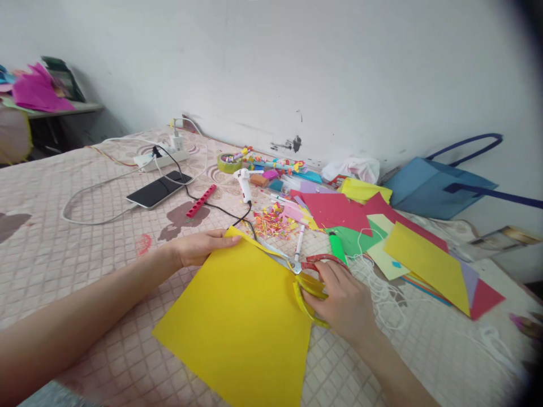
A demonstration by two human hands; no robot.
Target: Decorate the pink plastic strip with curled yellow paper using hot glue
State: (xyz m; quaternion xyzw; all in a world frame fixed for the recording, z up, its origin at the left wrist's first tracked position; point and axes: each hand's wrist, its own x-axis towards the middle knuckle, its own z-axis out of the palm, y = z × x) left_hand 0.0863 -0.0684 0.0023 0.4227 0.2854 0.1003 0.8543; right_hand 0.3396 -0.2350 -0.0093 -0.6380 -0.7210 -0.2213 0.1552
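A large yellow paper sheet [241, 316] lies on the patterned cloth in front of me. My left hand [199, 247] pinches its far left corner. My right hand [343, 299] is closed in the handles of red-and-yellow scissors [307, 270], whose blades reach into the sheet's upper edge. A thin yellow strip curls away at the cut near the scissors.
Coloured paper sheets [428, 263] are piled to the right, with a green marker [337, 246] and white string [382, 288]. Further back lie a white glue gun [244, 183], tape roll [229, 163], phone [159, 189], power strip [161, 160], paper scraps [274, 221] and blue bag [441, 186].
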